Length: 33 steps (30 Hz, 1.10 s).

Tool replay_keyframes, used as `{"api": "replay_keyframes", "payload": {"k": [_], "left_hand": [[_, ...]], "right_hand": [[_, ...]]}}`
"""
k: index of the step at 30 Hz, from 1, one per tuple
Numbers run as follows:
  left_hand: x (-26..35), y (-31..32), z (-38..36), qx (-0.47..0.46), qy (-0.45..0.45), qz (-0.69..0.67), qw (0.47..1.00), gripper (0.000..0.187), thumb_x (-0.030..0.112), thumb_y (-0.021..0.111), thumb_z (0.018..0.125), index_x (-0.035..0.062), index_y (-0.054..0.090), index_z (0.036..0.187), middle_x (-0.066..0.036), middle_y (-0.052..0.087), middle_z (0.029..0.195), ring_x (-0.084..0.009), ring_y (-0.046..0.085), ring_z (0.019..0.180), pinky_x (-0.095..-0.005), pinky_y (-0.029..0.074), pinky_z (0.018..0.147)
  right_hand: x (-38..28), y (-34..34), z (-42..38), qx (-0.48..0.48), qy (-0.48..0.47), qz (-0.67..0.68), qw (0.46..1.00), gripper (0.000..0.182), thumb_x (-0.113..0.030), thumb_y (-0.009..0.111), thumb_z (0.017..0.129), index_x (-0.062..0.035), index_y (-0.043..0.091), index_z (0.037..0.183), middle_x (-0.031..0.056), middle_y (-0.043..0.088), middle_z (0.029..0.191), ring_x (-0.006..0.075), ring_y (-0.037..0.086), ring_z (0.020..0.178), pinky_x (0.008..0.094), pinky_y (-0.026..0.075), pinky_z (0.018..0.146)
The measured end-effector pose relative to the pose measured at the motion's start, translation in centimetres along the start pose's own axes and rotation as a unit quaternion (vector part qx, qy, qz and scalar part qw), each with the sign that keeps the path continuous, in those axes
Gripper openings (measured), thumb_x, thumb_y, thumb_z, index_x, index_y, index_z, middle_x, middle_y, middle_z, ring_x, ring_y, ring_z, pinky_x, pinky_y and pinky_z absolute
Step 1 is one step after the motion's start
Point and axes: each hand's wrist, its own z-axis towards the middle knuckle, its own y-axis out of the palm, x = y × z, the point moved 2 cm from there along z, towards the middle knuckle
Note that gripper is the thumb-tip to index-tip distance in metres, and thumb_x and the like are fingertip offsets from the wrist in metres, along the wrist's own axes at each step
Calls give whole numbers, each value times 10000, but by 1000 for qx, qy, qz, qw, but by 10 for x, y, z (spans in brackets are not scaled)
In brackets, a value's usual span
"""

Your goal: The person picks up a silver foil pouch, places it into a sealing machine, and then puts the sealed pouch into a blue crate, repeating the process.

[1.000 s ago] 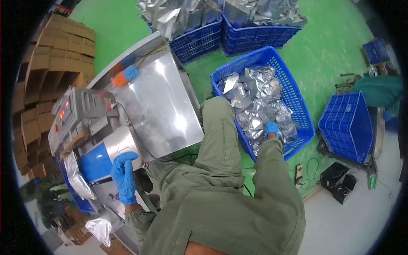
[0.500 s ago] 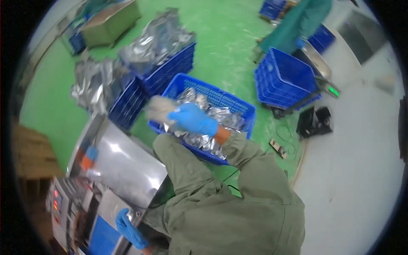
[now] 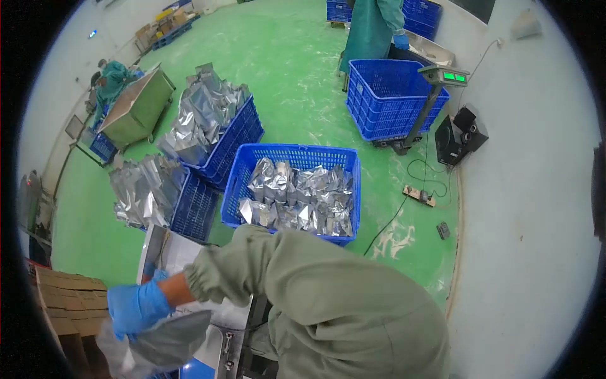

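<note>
My right hand (image 3: 137,308), in a blue glove, is closed on the top of a silver foil bag (image 3: 167,344) at the lower left. The bag hangs over the steel table (image 3: 189,254) and the machine area, hiding much of it. Just behind my right wrist shows another patch of blue glove (image 3: 159,275); whose it is I cannot tell. My left hand is out of sight. Rows of silver bags (image 3: 303,196) stand in the blue basket (image 3: 297,151) in front of me.
Two blue crates (image 3: 196,205) at the left hold heaped foil bags (image 3: 208,114). Cardboard boxes (image 3: 72,300) stand lower left. A scale (image 3: 445,76) with a blue crate (image 3: 385,117), speakers (image 3: 459,136) and a power strip (image 3: 419,196) are at the right. People (image 3: 367,31) in green stand farther back.
My right hand has moved from over the basket to the lower left, with the foil bag. My left hand has gone out of sight. The view has shifted, showing more of the room.
</note>
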Motion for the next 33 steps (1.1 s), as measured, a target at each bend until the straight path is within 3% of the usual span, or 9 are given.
{"api": "replay_keyframes", "payload": {"k": [2, 5, 8, 10, 15, 17, 18, 21, 33], "left_hand": [[5, -2, 2, 33, -1, 12, 999, 465, 276, 463, 919, 3, 405, 1291, -143, 442, 1267, -248, 414, 1165, -353, 341, 961], [3, -4, 3, 43, -5, 20, 999, 442, 270, 465, 918, 2, 420, 1267, -135, 451, 1233, -241, 421, 1134, -348, 347, 938], [-1, -1, 5, 38, -17, 26, 999, 419, 263, 468, 916, 1, 435, 1243, -127, 461, 1199, -234, 428, 1103, -342, 353, 916], [-4, 6, 6, 30, -21, 26, 999, 405, 259, 470, 916, 1, 445, 1227, -122, 467, 1177, -229, 432, 1082, -338, 357, 902], [-5, 19, 13, 16, -19, 18, 1000, 369, 248, 475, 914, 0, 470, 1187, -108, 483, 1121, -218, 443, 1030, -329, 366, 865], [-5, 22, 14, 13, -21, 16, 1000, 355, 243, 477, 913, -1, 480, 1170, -103, 489, 1098, -213, 447, 1009, -325, 370, 850], [-5, 25, 15, 11, -22, 16, 1000, 348, 241, 478, 912, -1, 485, 1162, -100, 492, 1087, -211, 450, 999, -323, 372, 842], [-8, 25, 17, 11, -26, 24, 999, 328, 234, 481, 911, -2, 500, 1138, -92, 502, 1053, -204, 456, 967, -317, 378, 820], [-34, 10, 11, 28, -88, 41, 995, 261, 208, 493, 906, -5, 560, 1042, -60, 539, 918, -176, 483, 842, -294, 402, 732]], "right_hand": [[-14, 44, -2, -52, -8, -21, 998, 169, -276, 614, 712, -125, 685, 741, 101, 585, 596, 273, 596, 572, 407, 460, 527], [-28, 86, -17, -36, 149, 226, 962, 191, -277, 585, 723, -108, 669, 698, 126, 586, 602, 285, 591, 575, 416, 456, 534], [-30, 100, -20, -46, 151, 125, 979, 236, -306, 568, 730, -90, 651, 687, 149, 587, 620, 304, 578, 577, 417, 449, 534], [-39, 60, -25, -50, 353, 343, 869, 320, -360, 608, 700, -40, 630, 688, 182, 577, 628, 320, 567, 573, 410, 445, 538], [-57, 38, -54, 71, 333, 316, 885, 318, -355, 704, 618, -58, 632, 706, 124, 596, 635, 316, 572, 561, 396, 426, 498], [-58, 50, -70, 188, 220, 241, 926, 409, -399, 760, 544, -62, 632, 737, 123, 582, 630, 314, 580, 610, 406, 440, 540], [-62, 55, -80, 112, 245, 229, 935, 340, -307, 708, 602, -53, 590, 797, 115, 569, 718, 327, 565, 712, 413, 434, 712], [-63, 77, -78, 77, 293, 149, 941, 257, -254, 658, 637, -52, 601, 787, 133, 565, 706, 333, 559, 707, 429, 428, 693], [-87, 76, -78, 132, 257, 245, 926, 197, -217, 614, 687, -29, 557, 679, 159, 538, 675, 354, 548, 649, 440, 423, 556]]}}
